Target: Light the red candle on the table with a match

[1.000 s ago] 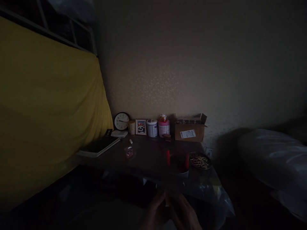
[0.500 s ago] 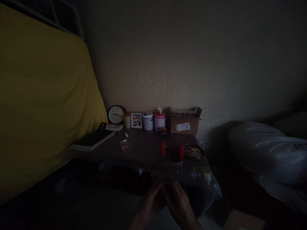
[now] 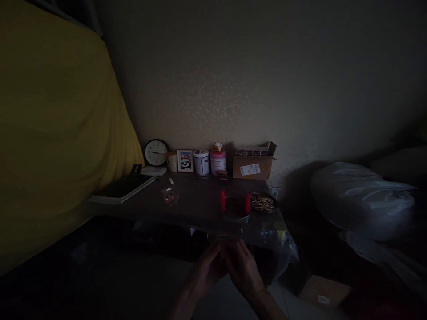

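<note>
In the dim head view my left hand (image 3: 209, 267) and my right hand (image 3: 246, 270) meet just in front of the table's near edge, fingers curled together. A small, flat-looking dark thing (image 3: 223, 237) shows at their fingertips, too dark to name. Beyond them on the table (image 3: 196, 200) sits a round dark container (image 3: 240, 219) with two upright red candles, a left candle (image 3: 223, 200) and a right candle (image 3: 247, 203). Beside it on the right lies a round dish (image 3: 276, 207) heaped with thin matchstick-like sticks (image 3: 263, 203).
Along the wall stand a clock (image 3: 156, 152), a framed panda picture (image 3: 185, 161), a white tin (image 3: 201, 162), a pink-lidded tin (image 3: 218, 164) and a cardboard box (image 3: 256, 170). A small clear packet (image 3: 169, 198) lies left. Yellow cloth (image 3: 60, 133) hangs left; a plastic bag (image 3: 360, 200) bulges right.
The camera view has shifted, so the table and its things sit slightly higher and further left. My hands remain together at the near edge, a little higher in view.
</note>
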The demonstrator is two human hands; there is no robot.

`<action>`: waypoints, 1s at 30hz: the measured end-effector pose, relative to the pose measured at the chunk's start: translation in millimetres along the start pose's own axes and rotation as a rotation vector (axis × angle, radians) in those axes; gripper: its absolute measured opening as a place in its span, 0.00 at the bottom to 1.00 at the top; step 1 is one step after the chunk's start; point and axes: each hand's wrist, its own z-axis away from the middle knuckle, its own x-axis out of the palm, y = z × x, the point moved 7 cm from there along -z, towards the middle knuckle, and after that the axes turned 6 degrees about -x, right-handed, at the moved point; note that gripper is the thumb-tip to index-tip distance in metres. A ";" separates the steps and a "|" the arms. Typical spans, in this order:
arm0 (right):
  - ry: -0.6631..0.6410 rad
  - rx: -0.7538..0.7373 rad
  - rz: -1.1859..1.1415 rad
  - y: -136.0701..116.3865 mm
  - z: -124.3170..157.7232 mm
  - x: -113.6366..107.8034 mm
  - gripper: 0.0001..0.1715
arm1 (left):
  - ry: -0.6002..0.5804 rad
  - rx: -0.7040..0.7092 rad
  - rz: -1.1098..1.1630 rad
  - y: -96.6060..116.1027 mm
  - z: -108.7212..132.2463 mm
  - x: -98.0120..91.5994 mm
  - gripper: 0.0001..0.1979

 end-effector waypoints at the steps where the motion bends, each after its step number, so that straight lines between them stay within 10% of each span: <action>1: -0.009 0.005 -0.012 -0.3 0.2 0.1 0.14 | -0.001 0.000 -0.007 0.0 0.4 0.4 0.16; 30: -0.312 0.081 0.102 34.8 4.3 -4.8 0.11 | 0.286 -0.189 -0.161 -21.9 -2.6 -46.5 0.12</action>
